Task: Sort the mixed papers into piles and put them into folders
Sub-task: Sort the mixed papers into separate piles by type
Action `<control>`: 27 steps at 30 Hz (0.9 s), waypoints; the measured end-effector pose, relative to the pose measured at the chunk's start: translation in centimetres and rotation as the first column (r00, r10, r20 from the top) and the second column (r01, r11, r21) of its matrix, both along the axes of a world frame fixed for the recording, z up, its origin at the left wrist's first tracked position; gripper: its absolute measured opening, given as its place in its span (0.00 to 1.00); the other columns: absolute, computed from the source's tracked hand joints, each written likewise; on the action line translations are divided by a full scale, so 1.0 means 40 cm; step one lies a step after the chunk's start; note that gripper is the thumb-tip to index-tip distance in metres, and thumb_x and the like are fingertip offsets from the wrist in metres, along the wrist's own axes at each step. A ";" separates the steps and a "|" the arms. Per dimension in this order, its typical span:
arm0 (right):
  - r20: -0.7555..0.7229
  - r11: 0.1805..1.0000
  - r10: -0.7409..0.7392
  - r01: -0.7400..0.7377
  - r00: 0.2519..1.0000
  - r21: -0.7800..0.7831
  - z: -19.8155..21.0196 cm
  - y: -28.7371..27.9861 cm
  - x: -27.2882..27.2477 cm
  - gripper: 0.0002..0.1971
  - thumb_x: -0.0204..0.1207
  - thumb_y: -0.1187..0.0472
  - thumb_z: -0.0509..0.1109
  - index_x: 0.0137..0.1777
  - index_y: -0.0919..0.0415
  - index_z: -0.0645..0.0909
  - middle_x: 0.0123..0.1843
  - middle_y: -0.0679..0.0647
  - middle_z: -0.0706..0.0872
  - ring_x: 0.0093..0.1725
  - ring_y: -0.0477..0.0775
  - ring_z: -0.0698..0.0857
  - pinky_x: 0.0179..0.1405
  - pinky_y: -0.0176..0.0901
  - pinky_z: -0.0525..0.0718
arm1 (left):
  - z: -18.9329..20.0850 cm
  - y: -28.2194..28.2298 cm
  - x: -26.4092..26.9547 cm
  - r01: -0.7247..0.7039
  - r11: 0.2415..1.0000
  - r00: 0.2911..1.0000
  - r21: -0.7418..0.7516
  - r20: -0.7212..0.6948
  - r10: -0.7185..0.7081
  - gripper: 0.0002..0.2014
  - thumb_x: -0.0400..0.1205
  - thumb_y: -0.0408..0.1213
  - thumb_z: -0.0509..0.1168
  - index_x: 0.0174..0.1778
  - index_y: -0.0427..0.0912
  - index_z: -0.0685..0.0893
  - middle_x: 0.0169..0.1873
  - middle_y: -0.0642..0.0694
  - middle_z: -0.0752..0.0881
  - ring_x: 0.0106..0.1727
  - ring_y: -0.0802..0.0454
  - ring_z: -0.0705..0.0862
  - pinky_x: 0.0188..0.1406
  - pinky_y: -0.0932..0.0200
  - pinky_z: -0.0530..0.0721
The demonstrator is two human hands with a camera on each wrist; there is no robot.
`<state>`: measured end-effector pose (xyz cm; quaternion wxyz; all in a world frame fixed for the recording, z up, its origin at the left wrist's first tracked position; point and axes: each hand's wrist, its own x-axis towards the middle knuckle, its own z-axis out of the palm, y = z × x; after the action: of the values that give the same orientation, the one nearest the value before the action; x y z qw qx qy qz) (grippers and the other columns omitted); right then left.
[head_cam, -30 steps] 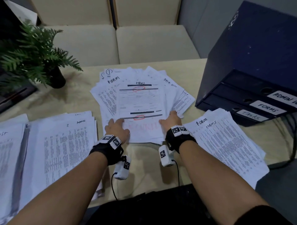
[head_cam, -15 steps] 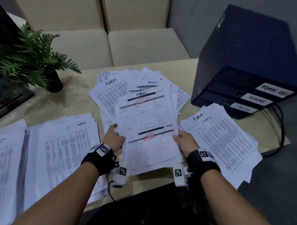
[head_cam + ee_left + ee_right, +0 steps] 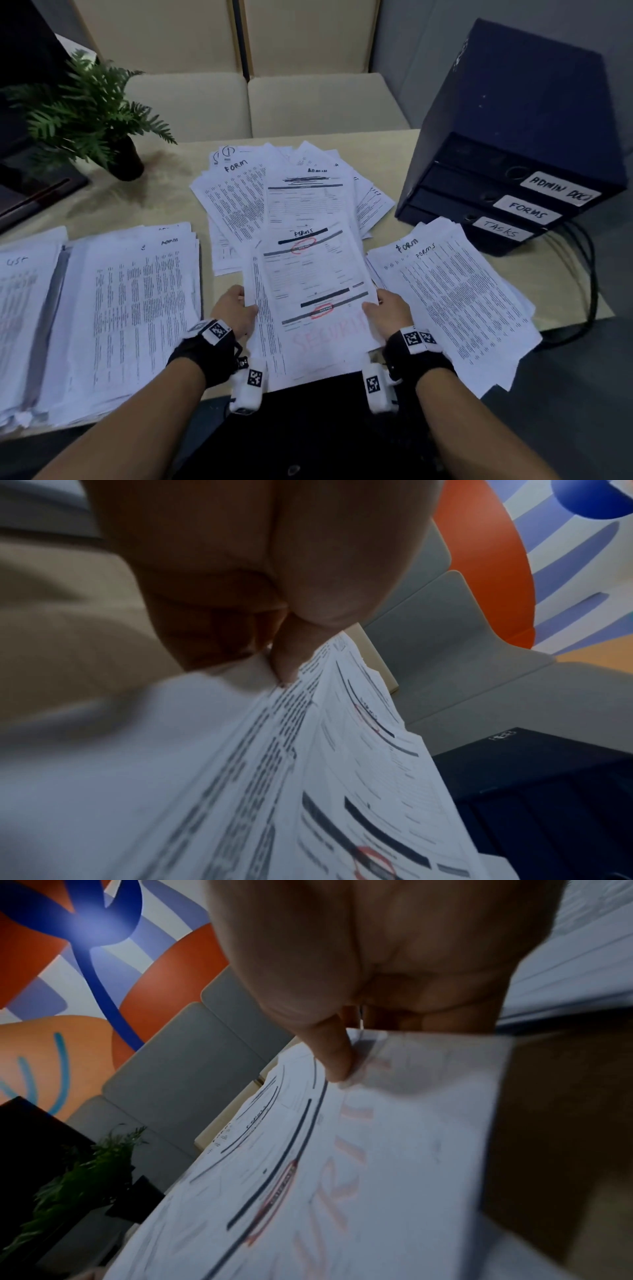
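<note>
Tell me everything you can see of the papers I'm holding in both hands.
The sheaf of papers is several white printed sheets, loosely aligned, a dense-text page jutting out left. The top sheet is a form: handwritten FORMS, black bars, two red-circled stamps, a faint red word beginning SECUR. The left hand pinches its left edge, the right hand its right edge, thumbs on top. It hides the near side of the mixed pile and overhangs the near edge of the table.

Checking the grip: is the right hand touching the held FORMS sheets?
Touching. The right wrist view shows the right hand pinching the FORMS sheets, thumb on top.
</note>
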<state>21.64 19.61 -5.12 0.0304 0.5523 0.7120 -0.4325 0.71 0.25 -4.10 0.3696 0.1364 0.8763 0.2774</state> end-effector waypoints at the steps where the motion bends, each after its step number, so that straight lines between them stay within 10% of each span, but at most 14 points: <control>1: -0.015 1.000 -0.014 0.014 1.000 0.015 -0.002 0.005 0.011 0.07 0.80 0.62 0.65 0.51 0.62 0.84 0.51 0.57 0.88 0.47 0.56 0.82 0.42 0.39 0.75 | -0.003 -0.005 0.009 -0.010 1.000 1.000 -0.013 0.006 0.010 0.07 0.81 0.32 0.66 0.53 0.40 0.76 0.44 0.43 0.83 0.43 0.45 0.81 0.43 0.58 0.75; 8: -0.281 0.895 -0.398 0.437 0.874 0.092 0.026 0.069 0.100 0.07 0.82 0.66 0.63 0.54 0.62 0.82 0.49 0.56 0.86 0.48 0.58 0.83 0.44 0.39 0.73 | -0.007 -0.025 0.053 -0.118 0.992 0.993 -0.039 -0.021 0.117 0.08 0.81 0.31 0.67 0.51 0.41 0.74 0.44 0.44 0.81 0.43 0.45 0.79 0.43 0.56 0.77; 14: -0.288 0.921 -0.357 0.386 0.889 0.049 0.021 0.052 0.114 0.06 0.82 0.66 0.62 0.52 0.62 0.82 0.44 0.54 0.85 0.40 0.55 0.81 0.27 0.34 0.74 | -0.009 -0.033 0.073 -0.138 0.987 0.990 -0.078 -0.026 0.137 0.10 0.81 0.35 0.68 0.55 0.41 0.75 0.49 0.41 0.83 0.46 0.43 0.81 0.48 0.55 0.79; 27: -0.069 0.997 0.033 -0.038 0.997 -0.072 -0.005 -0.065 0.049 0.06 0.78 0.63 0.68 0.54 0.58 0.77 0.49 0.52 0.83 0.48 0.54 0.81 0.42 0.40 0.74 | 0.011 -0.027 0.101 -0.179 0.983 0.984 -0.036 0.003 0.179 0.17 0.79 0.41 0.71 0.55 0.35 0.73 0.48 0.42 0.79 0.46 0.47 0.76 0.44 0.56 0.71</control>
<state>23.60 17.03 -5.32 0.0343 0.5230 0.7060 -0.4763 4.77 -0.84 -3.65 0.3480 0.0495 0.8887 0.2942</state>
